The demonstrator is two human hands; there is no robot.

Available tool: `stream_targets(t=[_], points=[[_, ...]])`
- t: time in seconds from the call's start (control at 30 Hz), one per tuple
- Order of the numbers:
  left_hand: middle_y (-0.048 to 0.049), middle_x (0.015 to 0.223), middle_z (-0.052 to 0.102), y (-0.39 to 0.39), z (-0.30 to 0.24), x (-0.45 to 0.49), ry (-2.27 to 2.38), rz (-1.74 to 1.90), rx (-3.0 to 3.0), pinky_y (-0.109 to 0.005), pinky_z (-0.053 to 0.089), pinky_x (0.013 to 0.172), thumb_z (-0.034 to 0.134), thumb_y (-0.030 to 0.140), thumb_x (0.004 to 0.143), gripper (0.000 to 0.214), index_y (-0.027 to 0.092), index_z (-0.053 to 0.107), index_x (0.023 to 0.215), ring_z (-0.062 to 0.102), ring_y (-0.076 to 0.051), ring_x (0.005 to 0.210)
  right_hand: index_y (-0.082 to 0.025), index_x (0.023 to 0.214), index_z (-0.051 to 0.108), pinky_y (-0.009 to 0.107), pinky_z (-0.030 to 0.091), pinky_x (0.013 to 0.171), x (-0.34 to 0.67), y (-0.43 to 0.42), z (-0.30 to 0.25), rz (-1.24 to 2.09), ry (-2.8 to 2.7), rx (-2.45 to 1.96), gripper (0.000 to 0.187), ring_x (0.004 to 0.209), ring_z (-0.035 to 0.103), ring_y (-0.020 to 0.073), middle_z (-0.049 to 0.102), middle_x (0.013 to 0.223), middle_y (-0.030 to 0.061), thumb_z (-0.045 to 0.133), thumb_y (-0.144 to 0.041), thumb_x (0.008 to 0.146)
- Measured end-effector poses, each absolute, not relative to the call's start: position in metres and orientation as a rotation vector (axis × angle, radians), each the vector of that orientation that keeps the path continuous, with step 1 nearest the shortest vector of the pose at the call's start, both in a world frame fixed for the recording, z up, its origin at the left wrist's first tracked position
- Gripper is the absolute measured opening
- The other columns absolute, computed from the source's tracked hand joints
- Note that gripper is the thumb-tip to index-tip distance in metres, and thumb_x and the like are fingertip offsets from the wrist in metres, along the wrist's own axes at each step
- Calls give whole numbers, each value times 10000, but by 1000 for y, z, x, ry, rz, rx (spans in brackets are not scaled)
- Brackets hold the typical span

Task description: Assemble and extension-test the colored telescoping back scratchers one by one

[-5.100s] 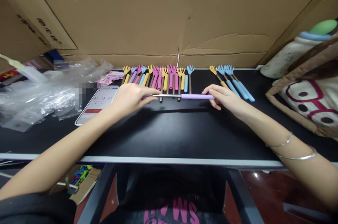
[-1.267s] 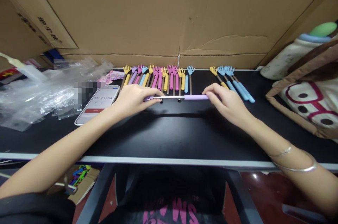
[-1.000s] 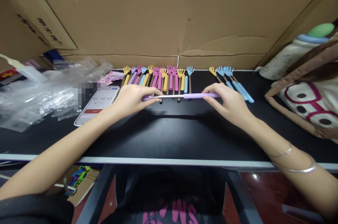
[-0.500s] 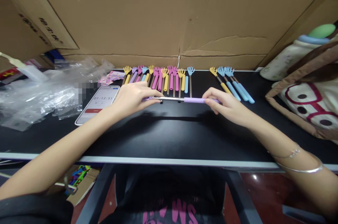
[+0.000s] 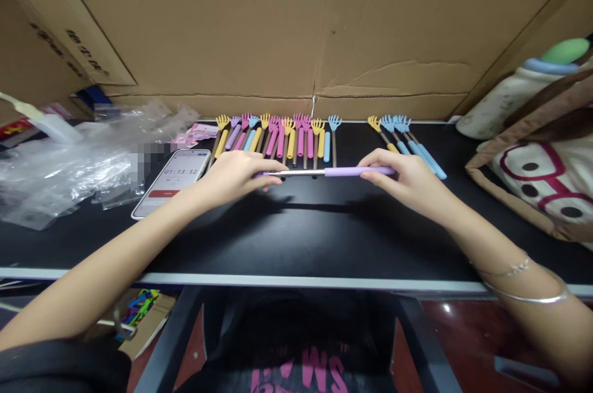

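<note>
The pale front edge (image 5: pixel 278 282) is bounding the black tabletop (image 5: pixel 296 238), and a wide bare stretch is lying between it and the hands. A cardboard wall (image 5: pixel 278 28) is closing off the back; plastic bags (image 5: pixel 88 164) are crowding the left, and a cloth bag (image 5: pixel 558 178) the right. Rows of back scratchers (image 5: pixel 291 147) are lying just beyond the hands.

A purple-handled back scratcher (image 5: pixel 340 172) is spanning level above the tabletop. The left hand (image 5: pixel 241 177) is pinching its head end, thumb against fingers; the right hand (image 5: pixel 403 180) is likewise pinching its purple sleeve. Compared with half a second ago, the right hand is sitting slightly farther right, with more sleeve reaching into it.

The phone (image 5: pixel 178 177) is showing 01:13:52. Dark characters on the cardboard are staying too slanted and blurred to read.
</note>
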State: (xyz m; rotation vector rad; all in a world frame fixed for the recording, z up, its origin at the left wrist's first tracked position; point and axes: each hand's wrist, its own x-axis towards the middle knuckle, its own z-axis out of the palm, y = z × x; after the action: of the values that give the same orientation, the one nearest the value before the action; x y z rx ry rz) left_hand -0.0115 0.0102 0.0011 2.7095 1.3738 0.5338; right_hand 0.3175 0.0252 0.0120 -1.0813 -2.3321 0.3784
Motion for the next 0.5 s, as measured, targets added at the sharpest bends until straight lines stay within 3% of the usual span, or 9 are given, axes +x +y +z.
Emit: stream_targets(t=[0.2,0.37,0.5], points=[[33,669,711,13,3,-13,1317,451,2440,-235,379,661,516,492,957,368,269,740,1145,639,-148,665,-222,889,654,270,382,563,316,22,12,303,-2341,-1058,184,587,539,141,672,741,14,570,-383,914],[36,648,693,13,1,-10,1356,502,2445,-234,348,629,467,492,976,381,269,757,1083,606,-141,641,-217,912,658,273,400,601,318,22,8,142,-2346,-1002,176,635,575,150,691,788,25,575,-372,929],[26,694,717,12,-1,-8,1420,598,2549,-240,343,638,496,476,977,342,288,766,1070,641,-160,733,-226,944,657,273,383,581,318,22,5,76,-2351,-998,178,592,554,142,688,774,13,578,-386,937]])
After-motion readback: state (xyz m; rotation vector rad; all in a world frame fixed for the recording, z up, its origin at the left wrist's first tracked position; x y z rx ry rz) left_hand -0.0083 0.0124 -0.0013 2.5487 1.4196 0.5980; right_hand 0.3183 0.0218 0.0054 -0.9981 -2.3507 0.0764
